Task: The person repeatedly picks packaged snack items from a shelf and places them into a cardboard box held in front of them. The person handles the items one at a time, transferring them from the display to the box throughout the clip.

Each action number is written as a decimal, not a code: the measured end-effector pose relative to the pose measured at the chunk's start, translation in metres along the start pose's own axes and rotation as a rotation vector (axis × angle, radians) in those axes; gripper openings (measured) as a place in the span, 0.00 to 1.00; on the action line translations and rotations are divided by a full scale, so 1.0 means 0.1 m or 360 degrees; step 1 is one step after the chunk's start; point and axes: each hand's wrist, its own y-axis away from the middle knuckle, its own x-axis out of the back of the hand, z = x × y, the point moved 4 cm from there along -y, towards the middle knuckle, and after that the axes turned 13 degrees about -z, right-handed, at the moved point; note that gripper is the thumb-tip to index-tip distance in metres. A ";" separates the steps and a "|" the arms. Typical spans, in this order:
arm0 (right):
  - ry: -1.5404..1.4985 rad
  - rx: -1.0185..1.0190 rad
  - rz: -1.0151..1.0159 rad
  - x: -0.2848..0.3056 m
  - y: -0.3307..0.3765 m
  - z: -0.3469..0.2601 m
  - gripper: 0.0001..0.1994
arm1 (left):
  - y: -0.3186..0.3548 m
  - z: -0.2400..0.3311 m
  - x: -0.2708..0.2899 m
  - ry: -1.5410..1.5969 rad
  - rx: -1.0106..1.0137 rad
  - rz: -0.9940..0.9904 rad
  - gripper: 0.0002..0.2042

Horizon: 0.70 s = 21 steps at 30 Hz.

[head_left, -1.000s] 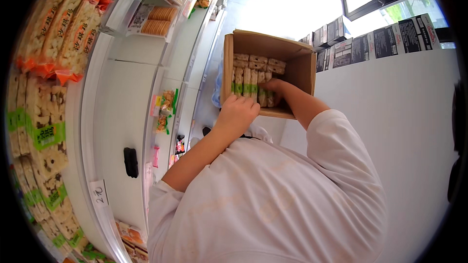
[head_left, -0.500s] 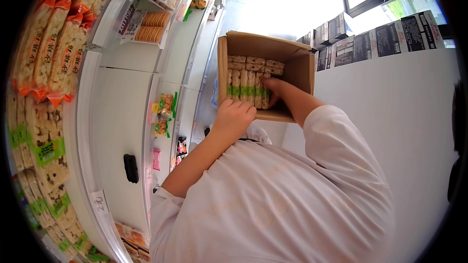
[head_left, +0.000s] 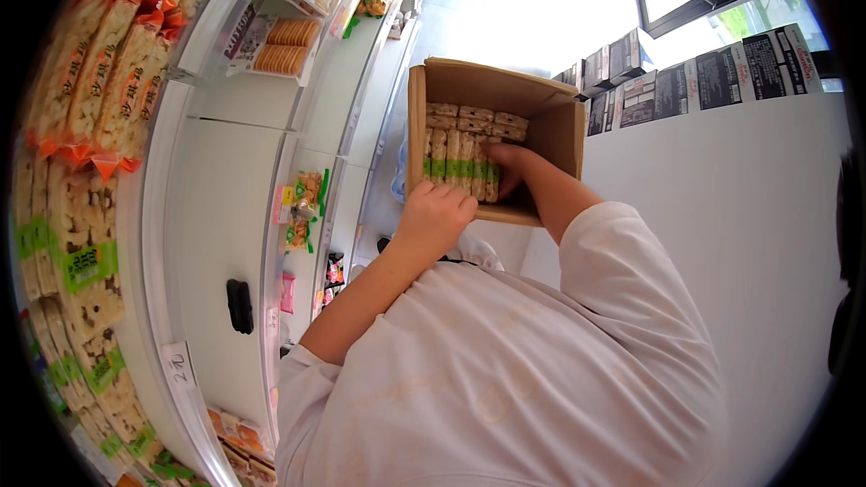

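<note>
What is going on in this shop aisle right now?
A person in a pale shirt stands beside white shop shelves and works with an open cardboard box packed with upright snack packets. The left hand rests at the near edge of the box, fingers curled. The right hand reaches inside and touches the packets. More packets of the same kind hang on the shelves to the left.

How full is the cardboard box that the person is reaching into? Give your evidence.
Partly full. The box is open; packets stand in rows on its left side, while the right hand reaches into bare space beside them.
</note>
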 end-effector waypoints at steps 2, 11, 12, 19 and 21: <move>0.0363 0.0035 0.0187 -0.03 0.13 -0.05 0.33 | 0.02 0.00 0.02 0.0004 0.0001 0.0022 0.10; 0.2188 0.0730 0.0728 -0.57 1.32 -0.82 0.32 | 0.28 -0.13 0.50 0.0266 0.0010 0.0241 0.16; 0.2042 0.0869 0.0783 -0.63 1.44 -0.84 0.31 | 0.34 -0.13 0.61 0.0265 0.0052 0.0292 0.16; 0.1580 0.1952 0.0618 -1.95 2.33 -0.67 0.15 | 1.11 -0.14 1.84 -0.0196 0.0490 0.1106 0.16; 0.1498 0.2137 0.0443 -2.32 2.40 -0.58 0.14 | 1.45 -0.04 2.21 -0.0416 0.0587 0.1374 0.16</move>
